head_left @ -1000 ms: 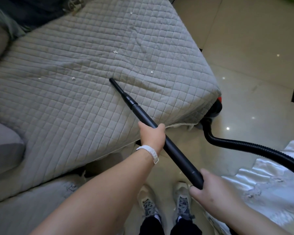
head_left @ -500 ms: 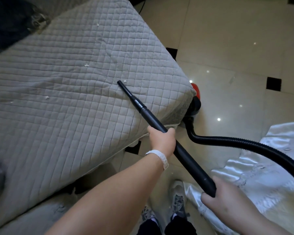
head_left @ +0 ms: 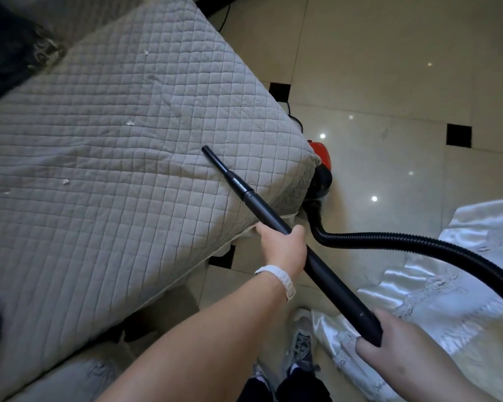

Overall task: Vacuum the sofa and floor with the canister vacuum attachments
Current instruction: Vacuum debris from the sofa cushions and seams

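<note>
Glossy tile floor (head_left: 389,82) beside a quilted sofa (head_left: 114,169) flecked with crumbs (head_left: 130,122). Both hands, left (head_left: 283,246) and right (head_left: 389,340), grip the wand (head_left: 325,268), its tip over the cushion. Hose (head_left: 389,237) loops to the red canister (head_left: 320,166); white cloth (head_left: 447,285) crowds the shoes (head_left: 301,343).

Sofa (head_left: 114,169): placed left of the floor (head_left: 389,68).
Wand (head_left: 273,221): tip laid on the sofa's right corner.
Canister (head_left: 321,172): set on the floor, behind that corner.
Hose (head_left: 418,245): run rightward over the floor.

Legible text, labels, brands, numbers: none.
No readable marking shows on the black wand (head_left: 288,227), the red canister (head_left: 320,149), the white wristband (head_left: 276,275) or the quilted cover (head_left: 114,169).
</note>
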Action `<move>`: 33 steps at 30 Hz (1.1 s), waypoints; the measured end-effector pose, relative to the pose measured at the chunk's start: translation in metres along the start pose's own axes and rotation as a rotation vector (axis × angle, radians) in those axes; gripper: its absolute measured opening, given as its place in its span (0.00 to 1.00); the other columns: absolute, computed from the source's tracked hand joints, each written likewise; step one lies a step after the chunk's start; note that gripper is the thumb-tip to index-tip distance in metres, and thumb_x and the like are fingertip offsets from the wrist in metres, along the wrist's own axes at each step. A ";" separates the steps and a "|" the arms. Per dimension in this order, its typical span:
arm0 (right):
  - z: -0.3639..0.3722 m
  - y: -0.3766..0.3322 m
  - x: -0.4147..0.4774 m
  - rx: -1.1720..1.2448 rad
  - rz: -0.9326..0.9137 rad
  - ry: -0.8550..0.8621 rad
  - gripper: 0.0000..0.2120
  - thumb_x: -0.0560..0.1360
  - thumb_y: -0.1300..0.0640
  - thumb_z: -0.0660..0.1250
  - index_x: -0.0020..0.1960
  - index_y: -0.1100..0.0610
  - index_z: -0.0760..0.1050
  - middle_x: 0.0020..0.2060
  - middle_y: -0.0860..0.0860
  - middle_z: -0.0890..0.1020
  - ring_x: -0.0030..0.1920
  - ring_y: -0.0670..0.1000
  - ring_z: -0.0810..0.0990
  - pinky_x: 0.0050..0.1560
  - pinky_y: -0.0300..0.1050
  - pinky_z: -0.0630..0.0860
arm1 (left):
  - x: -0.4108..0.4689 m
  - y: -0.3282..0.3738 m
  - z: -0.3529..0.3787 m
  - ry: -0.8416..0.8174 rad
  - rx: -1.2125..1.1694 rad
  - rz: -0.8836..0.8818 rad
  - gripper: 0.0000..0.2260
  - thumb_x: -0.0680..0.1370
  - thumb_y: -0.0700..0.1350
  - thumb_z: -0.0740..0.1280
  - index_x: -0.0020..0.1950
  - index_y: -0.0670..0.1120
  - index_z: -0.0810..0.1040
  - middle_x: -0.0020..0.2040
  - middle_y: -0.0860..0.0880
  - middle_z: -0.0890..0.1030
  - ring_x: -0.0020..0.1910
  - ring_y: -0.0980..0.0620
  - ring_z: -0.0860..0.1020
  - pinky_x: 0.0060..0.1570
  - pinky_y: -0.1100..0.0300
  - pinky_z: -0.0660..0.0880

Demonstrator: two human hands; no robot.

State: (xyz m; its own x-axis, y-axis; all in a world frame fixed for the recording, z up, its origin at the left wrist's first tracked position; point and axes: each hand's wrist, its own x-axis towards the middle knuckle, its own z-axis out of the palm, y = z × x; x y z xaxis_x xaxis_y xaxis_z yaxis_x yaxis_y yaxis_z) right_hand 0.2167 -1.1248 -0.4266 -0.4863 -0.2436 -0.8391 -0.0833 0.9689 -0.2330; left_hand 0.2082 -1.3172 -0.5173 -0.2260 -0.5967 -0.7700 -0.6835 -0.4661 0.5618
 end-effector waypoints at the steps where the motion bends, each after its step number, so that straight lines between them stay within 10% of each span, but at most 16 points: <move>1: -0.002 0.002 0.000 -0.007 0.002 -0.008 0.08 0.74 0.46 0.66 0.44 0.47 0.69 0.34 0.50 0.77 0.31 0.47 0.75 0.33 0.41 0.68 | -0.001 -0.001 0.002 -0.001 0.002 -0.003 0.26 0.75 0.44 0.66 0.71 0.43 0.62 0.45 0.49 0.75 0.41 0.50 0.78 0.50 0.49 0.80; 33: -0.085 -0.109 0.060 -0.253 -0.174 0.034 0.09 0.73 0.46 0.65 0.44 0.49 0.67 0.34 0.48 0.78 0.34 0.46 0.76 0.30 0.41 0.67 | 0.068 0.091 -0.046 0.135 -0.181 -0.050 0.18 0.75 0.42 0.68 0.61 0.41 0.65 0.46 0.45 0.75 0.40 0.46 0.77 0.47 0.50 0.80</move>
State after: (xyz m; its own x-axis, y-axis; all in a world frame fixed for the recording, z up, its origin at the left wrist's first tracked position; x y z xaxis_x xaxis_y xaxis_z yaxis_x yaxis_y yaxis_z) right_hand 0.1222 -1.2416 -0.4098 -0.4743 -0.4097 -0.7792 -0.3795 0.8938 -0.2389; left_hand 0.1627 -1.4299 -0.5044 -0.0919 -0.6466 -0.7573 -0.5532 -0.5992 0.5787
